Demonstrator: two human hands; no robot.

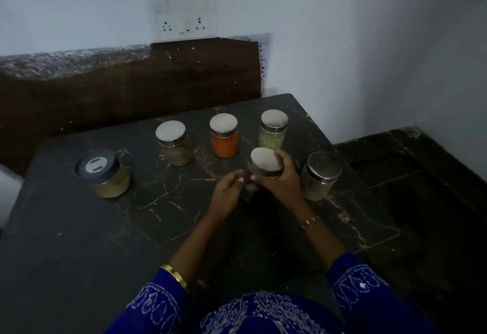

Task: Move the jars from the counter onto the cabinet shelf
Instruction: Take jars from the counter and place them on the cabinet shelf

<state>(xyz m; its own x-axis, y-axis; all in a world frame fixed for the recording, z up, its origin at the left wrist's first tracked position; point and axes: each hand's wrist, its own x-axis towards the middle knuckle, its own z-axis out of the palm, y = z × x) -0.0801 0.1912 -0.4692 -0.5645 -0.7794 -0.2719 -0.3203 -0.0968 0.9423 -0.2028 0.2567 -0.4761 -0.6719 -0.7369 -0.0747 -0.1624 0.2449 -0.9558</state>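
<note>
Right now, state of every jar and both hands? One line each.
held jar: lid on, gripped by right hand, left hand at its side
right hand: curled round held jar
left hand: fingers against held jar's side, grip unclear
orange jar: upright, lid on, on counter
green jar: upright, lid on
brown jar: upright, lid on
dark-lid jar: upright, lid on
rightmost jar: upright, lid on

A black stone counter (79,228) carries pale, thread-like veining. At its twelve o'clock stands a glass jar of orange powder (224,140) with a silver lid; at one o'clock, a glass jar of pale green grains (272,132). At nine o'clock, a tan-filled jar with a dark grey lid (104,174). The royal-blue sleeves (369,296) bear white embroidery.
</note>
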